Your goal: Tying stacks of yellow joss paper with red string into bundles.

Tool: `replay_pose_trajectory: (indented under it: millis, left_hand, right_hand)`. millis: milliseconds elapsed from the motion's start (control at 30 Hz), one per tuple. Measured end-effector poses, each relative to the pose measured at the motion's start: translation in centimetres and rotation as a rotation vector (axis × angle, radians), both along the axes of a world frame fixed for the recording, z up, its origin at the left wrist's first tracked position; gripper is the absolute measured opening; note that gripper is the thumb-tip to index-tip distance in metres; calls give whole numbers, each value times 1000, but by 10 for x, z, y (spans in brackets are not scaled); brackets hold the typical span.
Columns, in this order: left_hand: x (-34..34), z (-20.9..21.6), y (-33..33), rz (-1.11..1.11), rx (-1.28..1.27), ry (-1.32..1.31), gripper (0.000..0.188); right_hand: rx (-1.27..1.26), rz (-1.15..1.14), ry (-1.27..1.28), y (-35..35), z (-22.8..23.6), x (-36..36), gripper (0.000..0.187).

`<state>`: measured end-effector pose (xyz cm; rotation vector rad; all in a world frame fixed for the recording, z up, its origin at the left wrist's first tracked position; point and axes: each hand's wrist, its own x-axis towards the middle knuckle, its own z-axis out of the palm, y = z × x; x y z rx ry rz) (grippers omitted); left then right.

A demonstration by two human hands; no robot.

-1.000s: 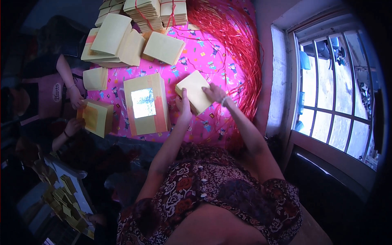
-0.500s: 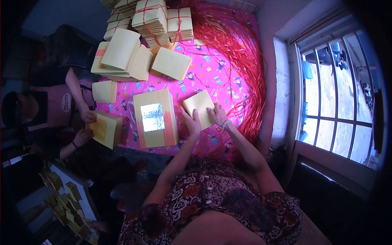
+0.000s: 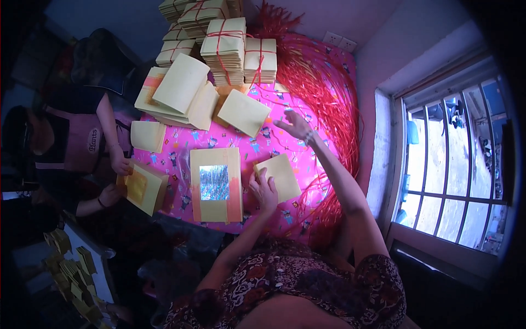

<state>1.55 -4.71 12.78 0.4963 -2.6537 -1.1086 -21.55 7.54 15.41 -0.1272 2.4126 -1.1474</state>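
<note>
- The left hand (image 3: 264,189) lay along the near-left edge of the pale pad (image 3: 284,178), just right of the long paper block (image 3: 217,209). Its digits touched the paper; whether they clamped it could not be told. The contact presumably steadied the stacked sheets.
- The right hand (image 3: 296,126) hung beyond and right of the long paper block, fingers apart and gripping nothing visible, leaving most of the pad's top uncovered.
- The long paper block was rectangular and matt, with an orange-red band and a glossy square (image 3: 213,182) on top.
- Loose red strands (image 3: 331,112), thin, shiny and ribbon-like, ran right of the long paper block, apparently placed for easy reach.
- Tied bundles (image 3: 223,46) stood well beyond the long paper block; their crossed red ties likely prevented slipping.
- A smooth, printed pink cover (image 3: 245,143) lay beneath the long paper block.
- Left of the long paper block, a co-worker's hand (image 3: 121,165) touched a yellow-faced block (image 3: 144,189).
</note>
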Motion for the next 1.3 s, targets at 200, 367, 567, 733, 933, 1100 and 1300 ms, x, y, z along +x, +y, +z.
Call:
replay_pose_trajectory:
  millis: [200,367,567,733,933,1100,1300]
  left_hand:
    - [-2,1,-9,-20,70,-8,43]
    - [-7,5,-10,-28,68,-47,43]
    - [-9,5,-14,-19,94,-77,43]
    - [-7,6,-18,-14,85,-90,42]
    - [-7,7,-16,-53,100,-81,41]
    - [-7,1,-20,-69,118,-21,41]
    - [-10,-3,-41,-52,214,9,41]
  right_hand:
    - [183,212,-266,-73,-18,-98,116]
    - [325,396,-352,-92,-57,-125,102]
    - [327,370,-340,-97,-73,-128,91]
    - [213,377,-424,-103,-61,-119,86]
    - [170,151,-299,-101,-63,-94,78]
    - [-105,-66,-275,-77,-18,-69,74]
    - [-512,-1,-494,-6,76,-1,61]
